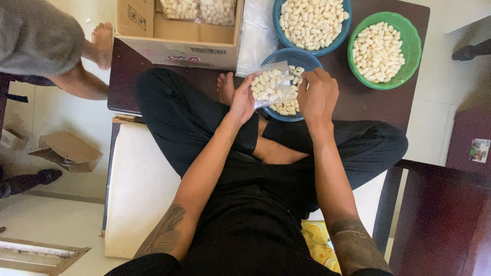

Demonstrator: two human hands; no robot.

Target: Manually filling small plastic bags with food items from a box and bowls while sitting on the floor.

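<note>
The dark desk (358, 102) carries nearly everything, and the person sits cross-legged on it, so their knees take up most of its near half. At its far left corner stands a cardboard box (174, 30) with filled clear bags (199, 9) already packed inside — that part looks done. Beside it lies a stack of flat empty bags (257, 36), so there is more to fill. Two baskets sit heaped with small white oblong pieces: a blue basket (280, 25) at the far edge and a green basket (409, 56) to its right, close to the desk's right edge. A second, nearer blue basket (302, 57) is only partly full.

Over that nearer basket the left hand (243, 99) is clenched on a small clear bag (271, 84), already well filled with white pieces, while the right hand (317, 94) pinches at the bag's mouth — whether adding pieces or closing it I cannot tell.

Room is tight: the baskets touch or nearly touch one another, and the box crowds the left. Another person's bare leg and foot (102, 41) stand just off the desk's left corner.
</note>
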